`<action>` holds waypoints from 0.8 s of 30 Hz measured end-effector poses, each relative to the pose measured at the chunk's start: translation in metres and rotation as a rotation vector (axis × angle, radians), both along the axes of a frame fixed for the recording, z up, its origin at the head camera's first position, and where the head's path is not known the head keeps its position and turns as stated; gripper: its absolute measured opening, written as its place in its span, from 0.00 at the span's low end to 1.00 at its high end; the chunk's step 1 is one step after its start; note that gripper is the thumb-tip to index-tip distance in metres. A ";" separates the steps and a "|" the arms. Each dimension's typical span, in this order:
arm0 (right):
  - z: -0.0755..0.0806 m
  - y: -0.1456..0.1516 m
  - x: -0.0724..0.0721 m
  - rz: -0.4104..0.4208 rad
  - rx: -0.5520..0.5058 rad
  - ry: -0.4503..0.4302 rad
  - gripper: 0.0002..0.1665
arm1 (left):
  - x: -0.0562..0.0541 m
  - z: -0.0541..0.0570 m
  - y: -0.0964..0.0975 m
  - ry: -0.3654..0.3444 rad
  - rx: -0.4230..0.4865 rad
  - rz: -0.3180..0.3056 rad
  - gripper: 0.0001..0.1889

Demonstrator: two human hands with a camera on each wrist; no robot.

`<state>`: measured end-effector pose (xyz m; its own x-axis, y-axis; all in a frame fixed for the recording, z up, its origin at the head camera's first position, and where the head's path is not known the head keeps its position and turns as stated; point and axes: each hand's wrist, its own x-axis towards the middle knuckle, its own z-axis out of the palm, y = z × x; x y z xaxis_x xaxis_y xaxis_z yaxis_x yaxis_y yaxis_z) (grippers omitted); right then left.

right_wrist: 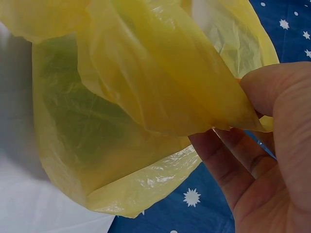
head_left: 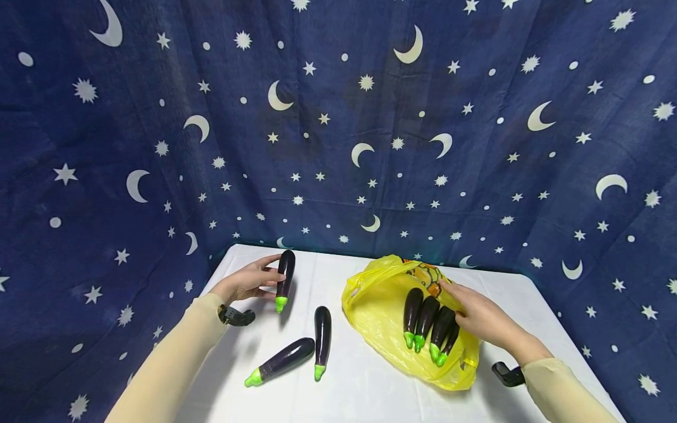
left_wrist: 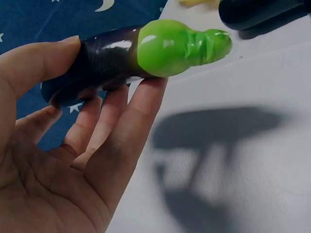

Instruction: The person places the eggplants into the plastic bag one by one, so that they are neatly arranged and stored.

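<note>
My left hand (head_left: 245,283) pinches a dark purple eggplant (head_left: 286,275) between thumb and fingertips, above the left side of the table. Its bright green stem end (left_wrist: 167,47) points away from the palm in the left wrist view. On the right, my right hand (head_left: 483,314) grips the edge of a yellow plastic bag (head_left: 375,314), with thumb and fingers on either side of the film. Several eggplants (head_left: 426,317) lie side by side in the mouth of the bag, stems toward me. In the right wrist view the bag's folds (right_wrist: 146,73) hide them.
Two more eggplants lie on the white table (head_left: 359,399) between the hands: one slanted (head_left: 288,356), one nearly upright in view (head_left: 322,335), close together. A dark blue curtain (head_left: 328,147) with moons and stars hangs behind the table and along its sides.
</note>
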<state>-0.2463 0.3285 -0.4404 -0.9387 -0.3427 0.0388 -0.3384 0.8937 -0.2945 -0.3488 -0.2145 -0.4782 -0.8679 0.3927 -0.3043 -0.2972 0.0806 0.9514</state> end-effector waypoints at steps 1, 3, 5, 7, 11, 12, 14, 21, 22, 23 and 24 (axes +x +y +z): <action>0.000 0.000 0.000 0.000 0.001 0.000 0.45 | 0.001 0.001 0.001 0.003 0.000 -0.014 0.46; 0.000 0.000 -0.001 0.001 0.003 -0.001 0.45 | 0.002 0.003 0.002 0.018 0.001 -0.045 0.45; 0.000 -0.001 -0.001 0.005 0.002 0.000 0.45 | 0.003 0.004 0.004 0.023 0.003 -0.065 0.45; 0.000 -0.001 -0.001 0.008 0.000 0.002 0.45 | 0.004 0.005 0.006 0.027 0.012 -0.092 0.45; 0.000 -0.001 0.000 0.009 -0.004 0.007 0.45 | 0.007 0.009 0.012 0.034 0.028 -0.139 0.45; 0.000 -0.001 0.000 0.009 -0.005 0.008 0.45 | 0.008 0.011 0.013 0.039 0.027 -0.150 0.45; 0.000 -0.001 0.000 0.010 -0.007 0.008 0.45 | 0.010 0.013 0.017 0.052 0.023 -0.167 0.45; 0.001 -0.001 0.000 0.018 -0.008 0.017 0.45 | 0.017 0.019 0.032 0.071 0.030 -0.230 0.44; 0.001 0.000 0.001 0.019 -0.009 0.019 0.45 | 0.018 0.020 0.034 0.073 0.030 -0.241 0.44; 0.001 0.000 0.001 0.020 -0.010 0.020 0.45 | 0.019 0.022 0.037 0.073 0.029 -0.251 0.44; 0.001 0.000 0.001 0.021 -0.011 0.020 0.45 | 0.021 0.023 0.039 0.072 0.025 -0.260 0.45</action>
<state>-0.2449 0.3284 -0.4397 -0.9301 -0.3622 0.0617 -0.3635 0.8830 -0.2968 -0.3278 -0.1751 -0.4555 -0.7557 0.6121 -0.2331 -0.2010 0.1219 0.9720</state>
